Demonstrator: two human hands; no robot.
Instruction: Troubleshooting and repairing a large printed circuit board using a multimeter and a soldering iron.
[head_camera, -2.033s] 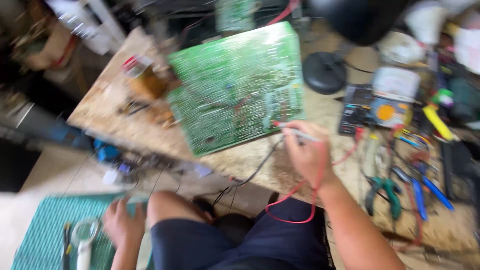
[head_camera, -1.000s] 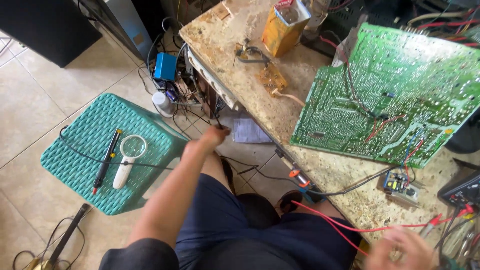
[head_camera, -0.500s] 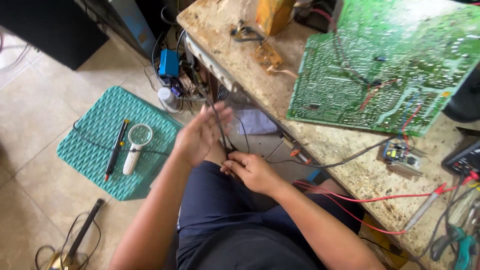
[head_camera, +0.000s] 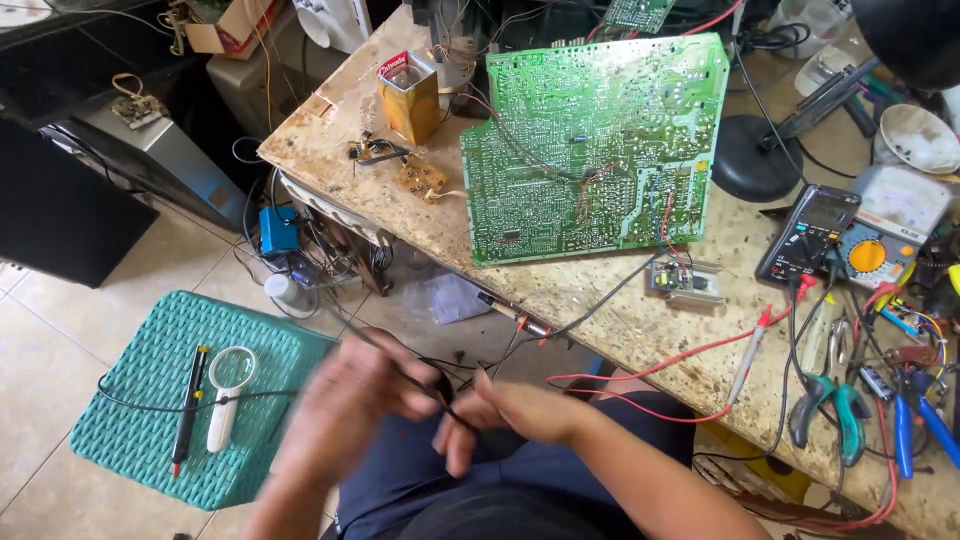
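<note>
Hands (head_camera: 440, 410) raised w/ wire (head_camera: 420, 385), board (head_camera: 595, 150) recentred (blurry)

hands (head_camera: 440, 405) | met over lap | now pinching black wire (head_camera: 400, 372)

A large green circuit board (head_camera: 598, 150) lies on the worn bench (head_camera: 620, 300), with a yellow tin (head_camera: 409, 95) near its left edge and a small brown board (head_camera: 420, 175) beside that. To the right sit a black lamp base (head_camera: 752, 158), a dark multimeter (head_camera: 808, 236) and a second meter with an orange dial (head_camera: 880, 240). Green-handled pliers (head_camera: 826, 400) and blue-handled pliers (head_camera: 920, 425) lie near the bench's front edge. On the tiled floor stands a teal woven stool (head_camera: 130, 420), carrying a white magnifying glass (head_camera: 229, 395) and a black pen (head_camera: 190, 408).
</note>
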